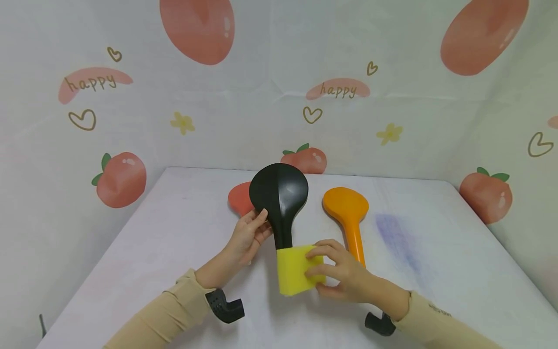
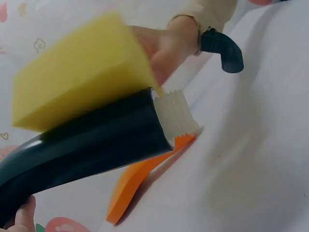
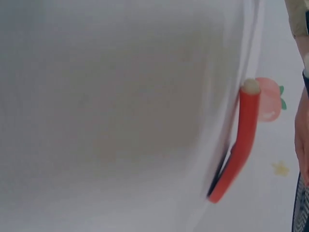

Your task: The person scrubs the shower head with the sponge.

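A black shower head [image 1: 291,191] is held up off the table, its round head at the top and its handle pointing down. My left hand [image 1: 246,240] grips it at the neck, the thumb lying on the near side. Between the fingers and thumb of my right hand [image 1: 346,275] is a yellow sponge [image 1: 296,271], which covers the lower handle in the head view. Seen from the left wrist, the sponge [image 2: 72,77] lies along the black handle [image 2: 106,133], whose pale threaded end sticks out. The right wrist view does not show the sponge.
An orange shower head [image 1: 346,206] lies on the white table [image 1: 144,271] behind my right hand. Another, red [image 1: 238,198], lies behind my left hand, partly hidden by the black one. A printed cloth [image 1: 244,106] rises behind the table. Black curved mounts [image 1: 225,308] hang at both wrists.
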{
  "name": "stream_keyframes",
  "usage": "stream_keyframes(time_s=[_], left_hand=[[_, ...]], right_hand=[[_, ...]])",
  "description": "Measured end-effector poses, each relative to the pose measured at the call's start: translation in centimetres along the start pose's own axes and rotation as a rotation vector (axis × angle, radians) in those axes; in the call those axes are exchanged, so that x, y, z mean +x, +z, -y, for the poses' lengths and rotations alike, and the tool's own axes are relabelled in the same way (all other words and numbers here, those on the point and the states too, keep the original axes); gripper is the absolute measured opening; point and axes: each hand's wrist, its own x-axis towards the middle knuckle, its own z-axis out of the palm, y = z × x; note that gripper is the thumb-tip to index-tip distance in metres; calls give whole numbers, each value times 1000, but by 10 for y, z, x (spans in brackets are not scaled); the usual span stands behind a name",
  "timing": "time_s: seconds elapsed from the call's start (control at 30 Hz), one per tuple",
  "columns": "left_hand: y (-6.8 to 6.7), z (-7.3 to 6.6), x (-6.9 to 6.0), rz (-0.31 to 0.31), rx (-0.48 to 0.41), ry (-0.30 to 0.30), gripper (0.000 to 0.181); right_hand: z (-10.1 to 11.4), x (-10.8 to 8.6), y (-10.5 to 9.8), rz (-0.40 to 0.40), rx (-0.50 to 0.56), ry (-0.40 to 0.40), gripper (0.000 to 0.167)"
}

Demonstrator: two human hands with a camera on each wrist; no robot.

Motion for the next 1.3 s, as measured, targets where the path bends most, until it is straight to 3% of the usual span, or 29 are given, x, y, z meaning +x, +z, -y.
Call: stream_keyframes(time_s=[0.13, 0.23, 0.4, 0.53, 0.7, 0.87, 0.97, 1.1, 1.3], left_hand=[[1, 0, -1, 24, 12, -13, 29], [2, 0, -2, 44, 25, -35, 35], [4, 0, -2, 62, 26, -53, 37], [4, -1, -2, 60, 18, -37, 35], [4, -3, -1, 37, 2, -9, 29], [4, -2, 0, 3, -22, 4, 22], [3, -1, 2, -9, -19, 11, 22], [2, -1, 3, -13, -23, 9, 24], [2, -2, 1, 10, -6, -3, 28]], right_hand=[[-10, 6, -2, -75, -59, 58, 20], [-17, 10, -4, -148, -104, 143, 24], [-22, 11, -2, -236, -123, 240, 26], [-17, 8, 2, -213, -61, 186, 24], [-3, 3, 5, -112, 13, 73, 19], [10, -3, 5, 27, 11, 1, 17], [14, -4, 4, 70, -11, -33, 17], [13, -1, 1, 46, -54, -13, 17], [-1, 5, -1, -81, -121, 107, 22]])
